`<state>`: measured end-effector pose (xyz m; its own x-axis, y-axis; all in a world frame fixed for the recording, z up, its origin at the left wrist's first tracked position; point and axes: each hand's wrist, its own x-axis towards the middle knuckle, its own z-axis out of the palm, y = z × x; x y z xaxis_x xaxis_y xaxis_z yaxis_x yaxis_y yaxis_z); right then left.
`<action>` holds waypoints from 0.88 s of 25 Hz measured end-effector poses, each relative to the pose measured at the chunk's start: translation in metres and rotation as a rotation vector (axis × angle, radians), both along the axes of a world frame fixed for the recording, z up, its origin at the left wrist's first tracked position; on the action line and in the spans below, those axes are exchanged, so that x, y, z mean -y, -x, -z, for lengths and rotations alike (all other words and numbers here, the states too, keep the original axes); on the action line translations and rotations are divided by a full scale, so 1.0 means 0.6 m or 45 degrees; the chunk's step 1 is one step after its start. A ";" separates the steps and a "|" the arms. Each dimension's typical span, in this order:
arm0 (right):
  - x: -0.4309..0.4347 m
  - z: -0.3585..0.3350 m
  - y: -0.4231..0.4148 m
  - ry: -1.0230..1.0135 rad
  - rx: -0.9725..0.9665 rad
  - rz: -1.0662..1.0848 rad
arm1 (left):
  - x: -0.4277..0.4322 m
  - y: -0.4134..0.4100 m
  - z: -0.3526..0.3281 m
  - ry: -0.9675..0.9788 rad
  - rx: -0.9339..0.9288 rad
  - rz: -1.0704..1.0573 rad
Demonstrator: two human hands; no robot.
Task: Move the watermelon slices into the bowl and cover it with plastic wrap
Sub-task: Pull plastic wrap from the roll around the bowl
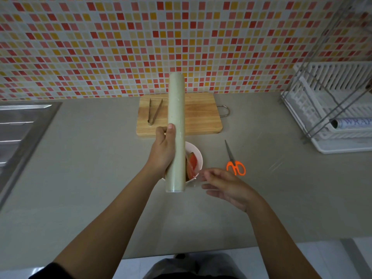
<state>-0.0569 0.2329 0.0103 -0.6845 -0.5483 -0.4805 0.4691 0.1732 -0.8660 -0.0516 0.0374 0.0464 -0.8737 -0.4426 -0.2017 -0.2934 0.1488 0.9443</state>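
**While the left hand (164, 152) grips the roll, watermelon sits in the bowl (196, 151)**

Long and pale green, the plastic wrap roll (176, 117) hangs above the grey surface (90, 178). It points toward 12 o'clock, with its near end over the white bowl. The left hand's fingers curl round the roll's lower half, thumb on top. Red watermelon slices (192, 165) lie inside the bowl, partly hidden by the roll. The right hand (223, 184) reaches in from 3 o'clock of the roll, fingers loosely bent. A faint clear film shows at its fingertips, but I cannot tell whether they pinch it. Orange-handled scissors (234, 162) lie at 3 o'clock of the bowl, and a wooden cutting board (201, 115) at 12.
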 end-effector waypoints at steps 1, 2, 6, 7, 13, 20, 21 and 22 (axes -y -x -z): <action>0.001 -0.001 0.006 -0.037 -0.075 0.141 | 0.003 0.000 0.001 0.000 0.002 0.014; 0.007 -0.004 0.013 -0.076 -0.183 0.318 | 0.004 -0.001 0.001 -0.009 0.006 0.024; 0.054 -0.029 0.025 -0.083 -0.565 0.430 | 0.000 -0.001 0.009 0.000 0.020 0.001; 0.067 -0.033 0.023 -0.073 -0.593 0.377 | -0.002 -0.002 0.010 -0.008 0.013 -0.005; 0.094 -0.033 0.014 -0.035 -0.484 0.229 | -0.003 -0.004 0.017 -0.017 0.059 -0.012; 0.090 -0.020 0.024 -0.168 -0.290 0.349 | -0.015 -0.004 0.018 -0.020 0.075 -0.038; 0.086 -0.018 0.025 -0.146 -0.156 0.378 | -0.019 -0.005 0.020 -0.026 0.079 -0.042; 0.083 -0.016 0.026 -0.126 -0.067 0.391 | -0.023 -0.006 0.022 -0.025 0.084 -0.046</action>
